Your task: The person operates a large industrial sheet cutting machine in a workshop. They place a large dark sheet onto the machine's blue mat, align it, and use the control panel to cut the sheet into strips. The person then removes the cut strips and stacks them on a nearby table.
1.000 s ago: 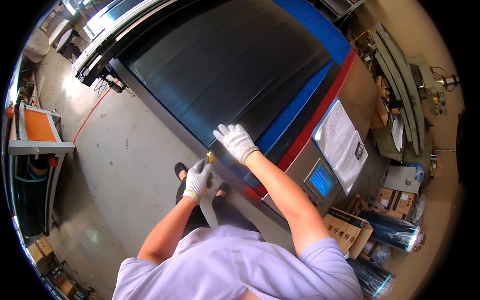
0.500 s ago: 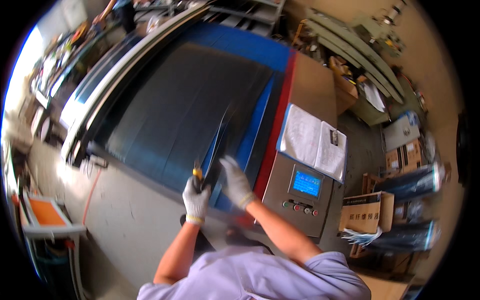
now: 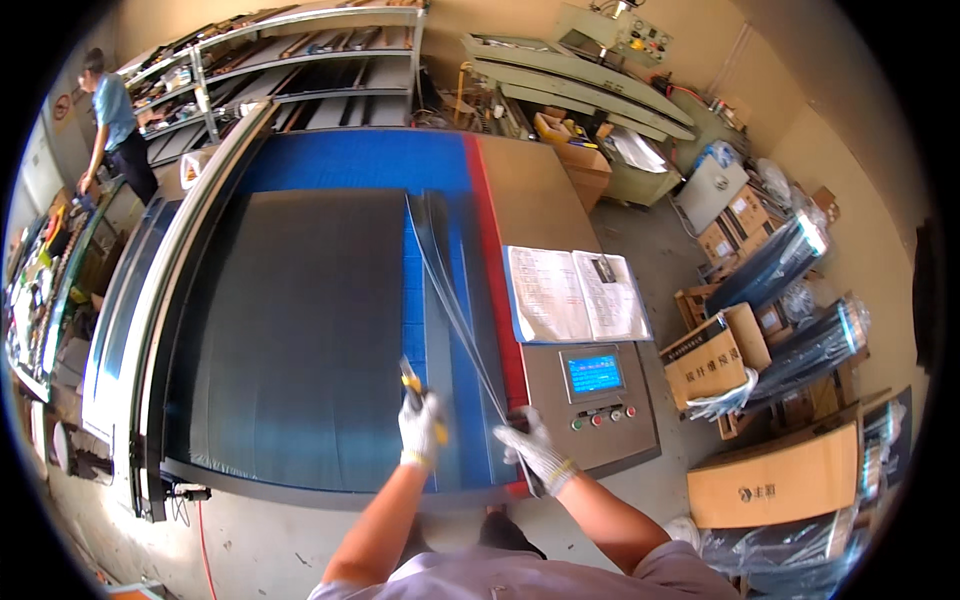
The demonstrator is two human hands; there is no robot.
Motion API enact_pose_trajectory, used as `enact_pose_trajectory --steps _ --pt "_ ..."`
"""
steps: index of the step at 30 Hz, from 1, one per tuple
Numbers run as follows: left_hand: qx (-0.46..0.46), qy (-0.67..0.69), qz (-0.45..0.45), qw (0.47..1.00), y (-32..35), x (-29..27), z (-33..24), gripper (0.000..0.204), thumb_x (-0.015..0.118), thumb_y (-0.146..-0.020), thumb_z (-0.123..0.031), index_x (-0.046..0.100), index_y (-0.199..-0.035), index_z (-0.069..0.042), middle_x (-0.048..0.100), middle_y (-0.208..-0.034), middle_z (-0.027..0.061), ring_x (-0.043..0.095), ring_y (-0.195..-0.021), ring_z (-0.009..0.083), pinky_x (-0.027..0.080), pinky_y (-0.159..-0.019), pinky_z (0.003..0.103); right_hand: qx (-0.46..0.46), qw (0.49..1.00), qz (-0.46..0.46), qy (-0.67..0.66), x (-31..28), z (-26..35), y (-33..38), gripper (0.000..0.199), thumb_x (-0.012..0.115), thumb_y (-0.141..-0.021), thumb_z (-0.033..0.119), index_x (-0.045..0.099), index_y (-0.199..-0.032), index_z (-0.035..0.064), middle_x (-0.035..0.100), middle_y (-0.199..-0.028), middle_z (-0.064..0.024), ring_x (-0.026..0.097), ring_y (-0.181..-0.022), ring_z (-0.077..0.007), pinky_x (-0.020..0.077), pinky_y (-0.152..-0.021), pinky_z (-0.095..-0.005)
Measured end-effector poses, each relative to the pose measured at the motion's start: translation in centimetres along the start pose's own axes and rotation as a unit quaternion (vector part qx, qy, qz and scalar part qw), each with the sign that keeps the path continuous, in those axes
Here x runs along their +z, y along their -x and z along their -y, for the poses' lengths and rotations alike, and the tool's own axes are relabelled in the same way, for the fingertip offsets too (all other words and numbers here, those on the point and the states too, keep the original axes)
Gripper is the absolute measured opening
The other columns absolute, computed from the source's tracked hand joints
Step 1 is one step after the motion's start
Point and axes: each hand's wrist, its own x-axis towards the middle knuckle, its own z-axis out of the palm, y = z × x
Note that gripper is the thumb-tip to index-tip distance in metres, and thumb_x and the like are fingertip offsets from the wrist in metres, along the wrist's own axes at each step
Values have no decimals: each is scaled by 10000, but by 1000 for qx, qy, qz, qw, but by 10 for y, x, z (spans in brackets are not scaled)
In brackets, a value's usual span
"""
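My left hand (image 3: 417, 430), in a white knit glove, is closed around a yellow-and-black utility knife (image 3: 411, 384) over the near part of the blue machine bed (image 3: 340, 163). My right hand (image 3: 537, 447), also gloved, grips the near end of a long, narrow dark strip (image 3: 452, 302) beside the red edge. That strip runs slantwise toward the far side of the bed, curving and partly lifted. Left of it lies a wide black sheet (image 3: 300, 330), with a gap of blue showing between them. More dark strip material (image 3: 487, 330) lies along the right side.
An open binder (image 3: 575, 295) and a lit control screen (image 3: 594, 373) with buttons sit on the right-hand panel. A long gantry beam (image 3: 185, 270) crosses the left side. Boxes (image 3: 775, 475) and wrapped rolls (image 3: 770, 262) stand right. A co-worker (image 3: 118, 125) stands far left.
My right hand has moved right, drawing the dark strip away from the black sheet. The knife stays in my left hand. My view has turned, so the bed now appears straighter.
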Motion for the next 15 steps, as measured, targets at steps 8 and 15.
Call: enact_pose_trajectory --steps 8,15 --pt "-124 401 108 901 -139 55 62 592 506 -942 -654 541 -1299 -183 597 -1258 37 611 -951 175 530 -861 376 -63 978 -85 179 -37 -96 148 569 820 -791 175 488 -1226 23 604 -1015 -63 579 -897 -144 505 -803 -308" --pt "-172 430 239 854 -92 84 32 515 508 -996 -537 572 -1342 -161 682 -1214 30 662 -1096 225 535 -970 384 -91 962 -72 249 -48 -201 228 601 839 -774 292 557 -1253 62 586 -1141 -173 629 -1006 -279 533 -857 -371"
